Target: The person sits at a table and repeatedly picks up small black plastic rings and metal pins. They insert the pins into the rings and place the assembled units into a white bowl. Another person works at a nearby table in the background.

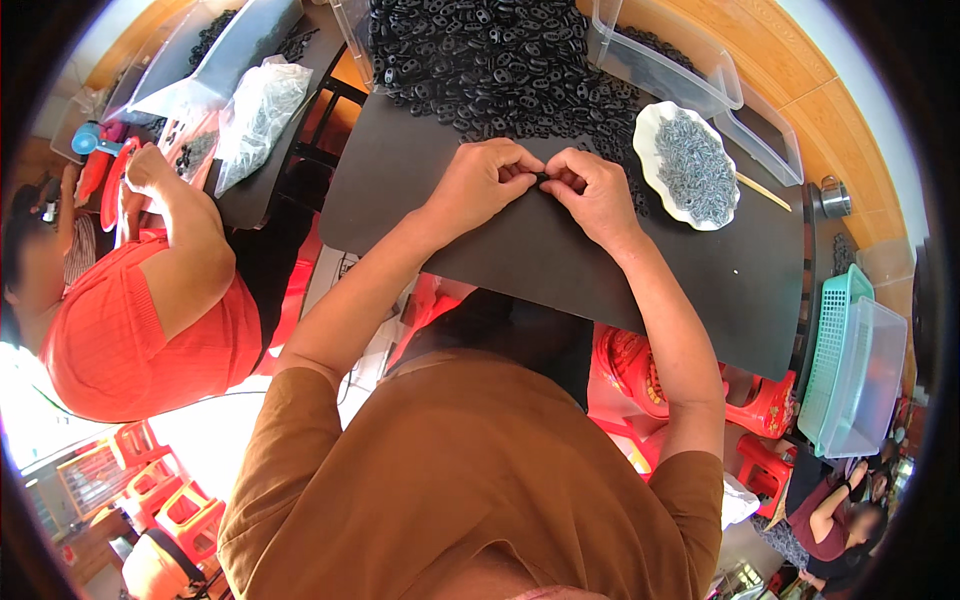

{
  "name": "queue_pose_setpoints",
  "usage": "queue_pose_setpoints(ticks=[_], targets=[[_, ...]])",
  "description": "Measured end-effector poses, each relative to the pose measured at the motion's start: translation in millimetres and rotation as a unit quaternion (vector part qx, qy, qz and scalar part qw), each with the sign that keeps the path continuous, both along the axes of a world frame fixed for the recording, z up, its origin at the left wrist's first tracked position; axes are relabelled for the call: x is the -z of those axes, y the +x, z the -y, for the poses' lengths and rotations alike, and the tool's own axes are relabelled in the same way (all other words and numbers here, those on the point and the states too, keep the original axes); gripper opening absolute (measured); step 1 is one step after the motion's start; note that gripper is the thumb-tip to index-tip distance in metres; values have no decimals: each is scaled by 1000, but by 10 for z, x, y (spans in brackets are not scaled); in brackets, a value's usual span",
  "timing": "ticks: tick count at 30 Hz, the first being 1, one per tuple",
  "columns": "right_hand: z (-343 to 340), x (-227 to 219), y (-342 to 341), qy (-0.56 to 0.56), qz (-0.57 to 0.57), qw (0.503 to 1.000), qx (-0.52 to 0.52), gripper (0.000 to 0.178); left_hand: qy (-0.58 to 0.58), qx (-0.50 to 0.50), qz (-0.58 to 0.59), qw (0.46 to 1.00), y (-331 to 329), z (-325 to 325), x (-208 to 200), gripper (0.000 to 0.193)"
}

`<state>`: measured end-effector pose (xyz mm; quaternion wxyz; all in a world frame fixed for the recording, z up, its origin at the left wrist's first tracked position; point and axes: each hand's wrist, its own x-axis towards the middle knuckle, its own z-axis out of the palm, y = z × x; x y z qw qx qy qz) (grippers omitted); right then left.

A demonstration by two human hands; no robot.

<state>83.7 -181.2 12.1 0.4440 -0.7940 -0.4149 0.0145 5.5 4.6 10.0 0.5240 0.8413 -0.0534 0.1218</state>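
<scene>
Over the dark table [720, 290], my left hand [482, 185] and my right hand [600, 200] meet with thumbs and fingertips pinched together. Between them is a small black plastic piece [542, 178], mostly covered by the fingers; both hands grip it. Just beyond my hands spreads a big heap of small black oval pieces with two holes [490, 55]. To the right of my right hand stands a white scalloped plate [645, 135], filled with small greyish translucent pieces [697, 168].
Clear plastic bins [690, 80] stand at the far right, near a thin stick [765, 192]. A turquoise basket [832, 350] is beyond the table's right edge. On the left a person in red [150, 320] sits by another table with a plastic bag [260, 115]. Red stools [765, 405] stand below.
</scene>
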Motion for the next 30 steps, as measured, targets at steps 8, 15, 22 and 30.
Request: queue_pose_setpoints(ticks=[8,15,22,30], targets=[[48,22,-8,15,17,1000,-12,20,-18,6,4,1000,-23,30,-2,15],[77,46,-19,16,91,996,-17,24,-11,12,4,1000,-30,31,-22,14],[37,25,-63,17,64,998,12,25,-12,4,-12,1000,-32,32,-37,13],[43,36,-25,9,150,989,3,22,-13,6,13,1000,-24,37,-3,13]])
